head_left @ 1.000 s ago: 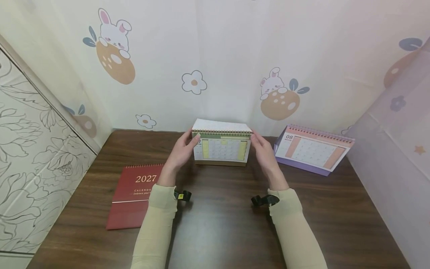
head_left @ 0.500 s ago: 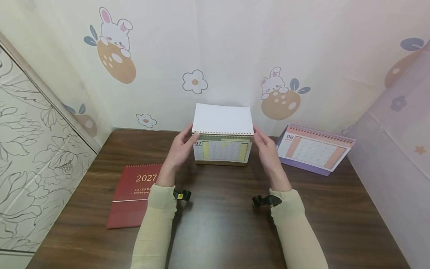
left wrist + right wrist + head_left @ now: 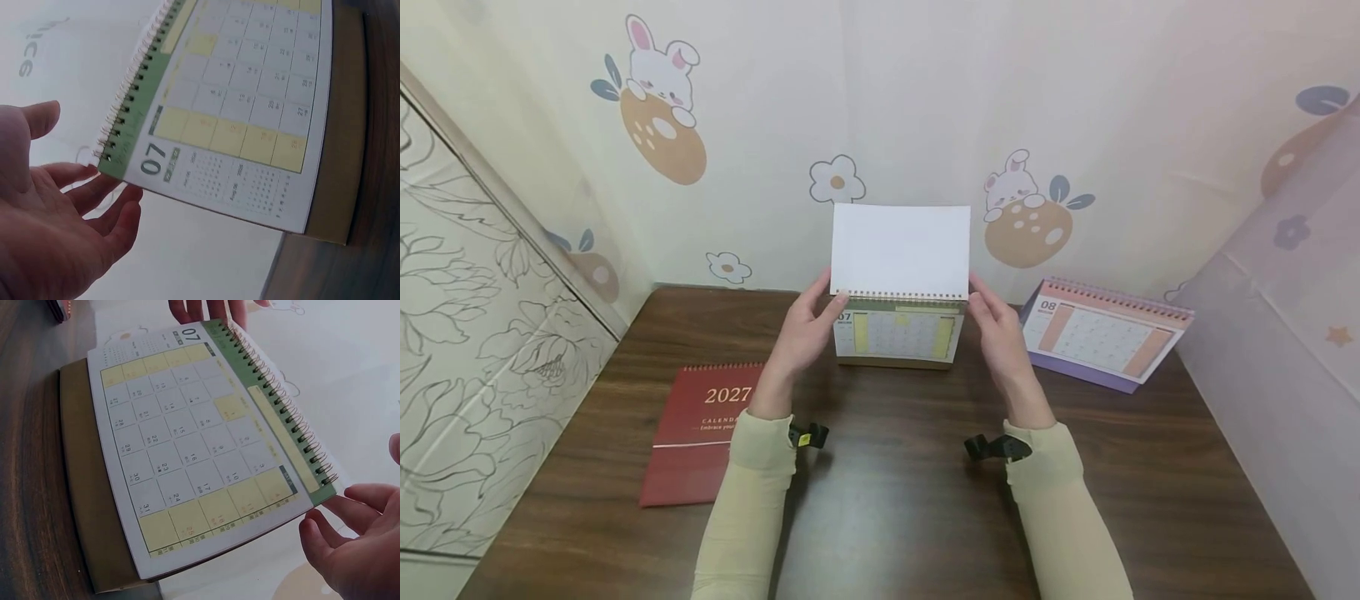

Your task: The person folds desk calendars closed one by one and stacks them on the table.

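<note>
In the head view, the white sheet (image 3: pixel 901 250) stands much taller above the calendar (image 3: pixel 902 337) than it does 0.5 s ago, and taller again than 1.0 s ago; its blank side faces the person. I judge that this sheet is partway round the rings, not yet lying on either side. The calendar stays upright at the middle of the table's far edge, its page 07 facing near. The left hand (image 3: pixel 805 332) and right hand (image 3: pixel 1003 335) flank its 2 upper corners, thumbs nearer than the fingers. The red calendar (image 3: pixel 700 433) lies flat at the left; the purple calendar (image 3: pixel 1101 333) stands at the right, showing 08.

In the left wrist view, the left hand is loosely spread, its thumb well apart from the fingers (image 3: pixel 125 225), which reach behind the corner by the rings (image 3: pixel 125 97). I cannot tell whether the thumb meets the sheet.

In the right wrist view, the right hand is likewise loosely spread: its fingers bend about the corner at the ring end, and its thumb, cut off by the frame, is apart from them. No firm pinch shows.
</note>
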`<act>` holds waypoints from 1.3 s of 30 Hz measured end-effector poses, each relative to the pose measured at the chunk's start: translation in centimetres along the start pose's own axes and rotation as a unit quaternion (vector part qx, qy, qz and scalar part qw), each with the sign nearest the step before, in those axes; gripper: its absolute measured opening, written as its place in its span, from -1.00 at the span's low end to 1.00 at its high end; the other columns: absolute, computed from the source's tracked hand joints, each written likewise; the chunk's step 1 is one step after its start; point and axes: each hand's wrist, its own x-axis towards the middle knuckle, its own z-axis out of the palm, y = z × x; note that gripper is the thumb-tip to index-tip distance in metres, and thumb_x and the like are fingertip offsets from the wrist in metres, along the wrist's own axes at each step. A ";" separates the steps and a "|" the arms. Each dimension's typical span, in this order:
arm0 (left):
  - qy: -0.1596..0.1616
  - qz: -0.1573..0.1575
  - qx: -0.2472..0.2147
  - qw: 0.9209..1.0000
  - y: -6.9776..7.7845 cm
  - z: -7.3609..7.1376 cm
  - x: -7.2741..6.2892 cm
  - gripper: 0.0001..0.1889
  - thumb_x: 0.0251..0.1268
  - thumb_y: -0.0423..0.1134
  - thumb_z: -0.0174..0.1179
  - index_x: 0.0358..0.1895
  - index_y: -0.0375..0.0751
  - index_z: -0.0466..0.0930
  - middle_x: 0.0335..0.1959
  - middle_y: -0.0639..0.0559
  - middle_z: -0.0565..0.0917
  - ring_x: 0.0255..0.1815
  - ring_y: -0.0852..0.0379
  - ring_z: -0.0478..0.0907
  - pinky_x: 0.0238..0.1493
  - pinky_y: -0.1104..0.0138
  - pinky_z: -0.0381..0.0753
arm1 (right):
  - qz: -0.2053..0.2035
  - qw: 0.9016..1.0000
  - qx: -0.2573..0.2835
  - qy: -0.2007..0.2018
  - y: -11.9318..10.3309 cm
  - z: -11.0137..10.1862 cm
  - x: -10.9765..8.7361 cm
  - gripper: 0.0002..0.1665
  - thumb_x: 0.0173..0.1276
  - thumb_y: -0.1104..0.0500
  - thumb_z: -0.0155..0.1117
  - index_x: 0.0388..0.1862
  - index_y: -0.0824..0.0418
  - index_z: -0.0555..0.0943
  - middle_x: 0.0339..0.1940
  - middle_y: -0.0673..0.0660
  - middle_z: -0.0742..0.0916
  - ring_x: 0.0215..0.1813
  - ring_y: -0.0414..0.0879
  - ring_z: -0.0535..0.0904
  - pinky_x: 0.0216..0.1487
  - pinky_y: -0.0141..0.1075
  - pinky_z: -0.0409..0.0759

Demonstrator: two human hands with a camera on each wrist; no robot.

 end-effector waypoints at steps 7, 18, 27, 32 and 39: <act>0.033 0.015 0.050 0.998 0.3 -0.3 0.1 -0.36 0.49 0.08 0.10 0.54 -0.01 0.21 0.52 0.08 0.26 0.52 0.13 0.12 0.44 0.03 0.20 | -0.018 1.000 -0.012 0.006 -0.4 0.4 0.0 -0.42 0.64 0.02 -0.07 0.55 0.14 0.25 0.55 0.02 0.32 0.56 -0.15 0.11 0.52 -0.14 0.04; 0.166 0.129 0.153 0.966 0.2 -1.0 2.0 -0.81 0.29 -0.25 0.37 -0.11 -0.25 0.79 -0.17 -0.04 0.75 -0.13 0.05 0.64 -0.22 0.21 0.54 | -0.034 0.993 -0.007 0.117 -0.1 0.5 0.3 -0.58 0.48 0.14 0.26 0.28 0.16 0.60 0.26 0.08 0.64 0.24 -0.08 0.57 0.28 -0.26 0.45; 0.142 0.120 0.182 0.966 -0.4 -1.4 1.9 -0.88 0.27 -0.29 0.38 -0.19 -0.24 0.81 -0.27 -0.04 0.75 -0.26 0.06 0.62 -0.28 0.23 0.56 | -0.017 0.986 -0.022 0.167 0.0 0.6 0.4 -0.69 0.38 0.24 0.37 0.05 0.32 0.71 0.08 0.23 0.72 -0.08 -0.29 0.65 -0.07 -0.45 0.54; 0.116 0.113 0.182 0.970 -0.7 -1.8 1.4 -0.86 0.28 -0.36 0.35 -0.14 -0.14 0.82 -0.23 -0.03 0.77 -0.25 0.07 0.62 -0.26 0.24 0.53 | -0.032 0.986 -0.028 0.161 0.0 0.4 0.3 -0.80 0.36 0.38 0.31 -0.06 0.42 0.72 0.01 0.25 0.75 0.01 -0.25 0.65 -0.04 -0.44 0.55; 0.071 0.068 0.156 0.983 -1.4 -2.2 0.7 -0.80 0.32 -0.35 0.32 -0.04 -0.11 0.79 -0.08 -0.04 0.76 -0.07 0.05 0.66 -0.12 0.17 0.60 | -0.084 0.985 -0.058 0.140 2.1 -0.3 0.3 -0.84 0.38 0.37 0.30 -0.11 0.42 0.72 0.01 0.28 0.73 0.04 -0.24 0.61 0.11 -0.42 0.50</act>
